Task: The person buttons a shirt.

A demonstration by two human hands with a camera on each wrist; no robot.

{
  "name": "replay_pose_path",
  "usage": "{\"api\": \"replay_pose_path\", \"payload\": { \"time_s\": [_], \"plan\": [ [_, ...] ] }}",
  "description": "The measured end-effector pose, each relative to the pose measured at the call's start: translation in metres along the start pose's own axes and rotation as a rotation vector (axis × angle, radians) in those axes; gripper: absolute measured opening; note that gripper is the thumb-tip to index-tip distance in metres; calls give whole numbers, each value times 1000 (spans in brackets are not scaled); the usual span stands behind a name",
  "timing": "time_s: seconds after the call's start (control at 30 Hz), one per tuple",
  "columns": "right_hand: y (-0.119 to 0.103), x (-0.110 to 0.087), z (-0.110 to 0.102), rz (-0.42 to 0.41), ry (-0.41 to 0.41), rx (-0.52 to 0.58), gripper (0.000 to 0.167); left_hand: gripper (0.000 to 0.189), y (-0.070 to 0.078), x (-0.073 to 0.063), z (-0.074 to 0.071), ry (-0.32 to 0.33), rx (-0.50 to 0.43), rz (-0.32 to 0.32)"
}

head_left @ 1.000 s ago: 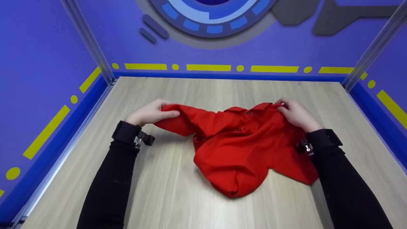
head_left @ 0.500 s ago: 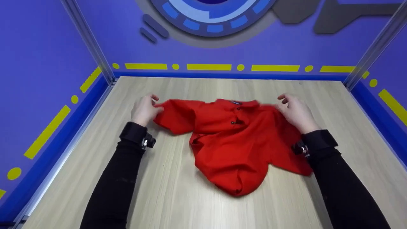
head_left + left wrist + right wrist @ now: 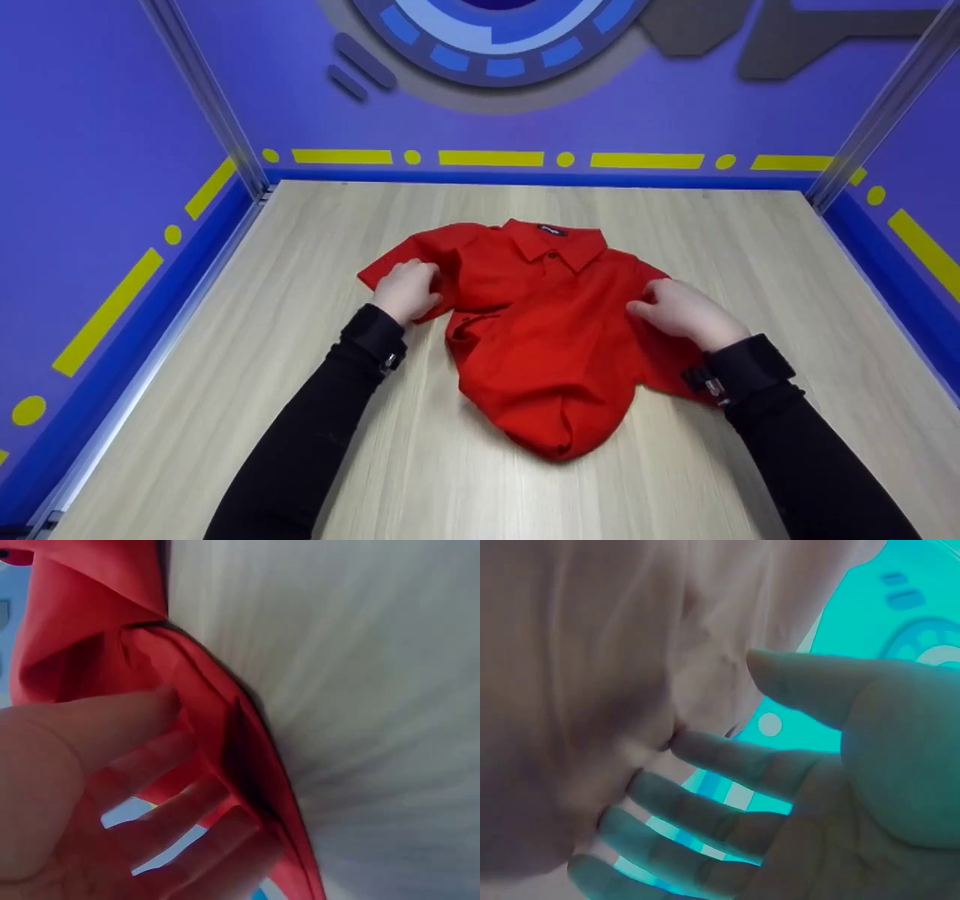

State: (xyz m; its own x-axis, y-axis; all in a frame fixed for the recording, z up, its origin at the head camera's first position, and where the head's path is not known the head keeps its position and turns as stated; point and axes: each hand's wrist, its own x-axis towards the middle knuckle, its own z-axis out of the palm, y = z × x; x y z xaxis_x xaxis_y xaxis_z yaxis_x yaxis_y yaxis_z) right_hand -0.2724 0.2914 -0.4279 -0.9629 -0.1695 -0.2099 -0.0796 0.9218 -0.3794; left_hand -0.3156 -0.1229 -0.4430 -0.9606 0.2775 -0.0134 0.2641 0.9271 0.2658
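A red short-sleeved shirt (image 3: 540,337) lies front up on the table, its collar (image 3: 559,244) at the far side and its lower part bunched towards the near side. My left hand (image 3: 409,290) is at the sleeve on the left; in the left wrist view its fingers (image 3: 191,802) are extended against the red cloth, thumb apart from them. Over the right side of the shirt is my right hand (image 3: 686,311). The right wrist view shows its fingers (image 3: 727,825) spread and nearly straight, fingertips at the cloth (image 3: 577,690), which looks pale there.
The wood-grain table (image 3: 360,465) extends around the shirt. Blue panels with yellow marks (image 3: 491,158) enclose it at the back and both sides, with metal posts (image 3: 206,90) in the corners.
Both hands have let go of the shirt's upper edges and come nearer; the left has also moved right. The shirt has settled flatter, its collar now spread out at the far side.
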Motion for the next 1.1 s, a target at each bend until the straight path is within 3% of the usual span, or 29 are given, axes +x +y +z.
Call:
{"api": "replay_pose_path", "payload": {
  "time_s": [0.17, 0.4, 0.53, 0.63, 0.77, 0.83, 0.93, 1.1],
  "plan": [
    [8, 5, 0, -6, -9, -7, 58, 35, -5, -3, -2, -21, -12, -4],
    [38, 19, -4, -8, -53, 45, 94, 40, -34, -3, -13, -74, -86, -46],
    [58, 29, -7, -12, -24, 144, 95, 44, -53, -2, -19, -99, -108, -91],
    [67, 31, -9, -15, 70, 201, 84, 44, -60, -3, -21, -75, -79, -117],
    [61, 23, -10, -28, 217, 126, 56, 34, -45, -8, -16, 31, 8, -108],
    [51, 16, -10, -27, 227, 59, 47, 27, -30, -10, -12, 79, 20, -88],
    [37, 7, -9, -4, 141, -1, 50, 20, -8, -12, -4, 84, -9, -73],
    [26, 4, -6, 15, 14, -23, 76, 36, 10, -9, 6, 42, 3, -120]
  ]
}}
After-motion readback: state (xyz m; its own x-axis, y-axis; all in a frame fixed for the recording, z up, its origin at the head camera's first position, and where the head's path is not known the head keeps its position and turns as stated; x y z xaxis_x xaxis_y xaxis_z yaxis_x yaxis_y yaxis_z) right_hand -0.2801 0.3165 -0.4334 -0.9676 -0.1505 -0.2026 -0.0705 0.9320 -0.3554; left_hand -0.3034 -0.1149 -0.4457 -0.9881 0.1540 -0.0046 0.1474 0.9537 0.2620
